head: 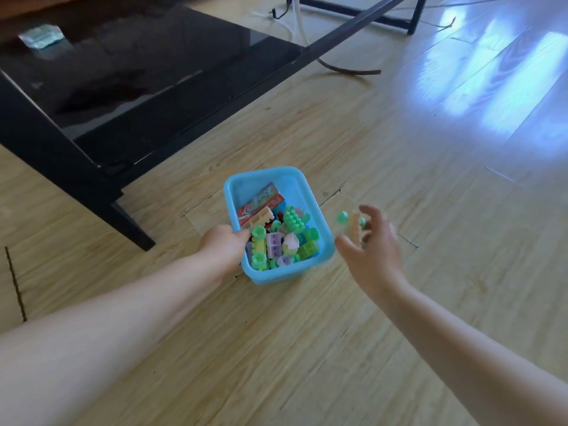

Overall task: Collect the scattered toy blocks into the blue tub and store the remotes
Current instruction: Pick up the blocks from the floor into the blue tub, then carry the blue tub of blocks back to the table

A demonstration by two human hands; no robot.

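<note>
Pale wood-grain floor, glossy w/ window glare far right. Blue tub sits on it just beside the black glass table: thin rounded plastic, rectangular, about half full of pastel studded blocks plus a red printed card. Left hand grips the near-left rim, prob. to steady or drag the tub. Right hand hovers just right of the tub, fingers loosely curled round an orange toy piece w/ green wheels, hard moulded plastic; looks poised to go in next. Blurred, so exact pinch unclear. No remotes visible. Cables trail behind the table.
</note>
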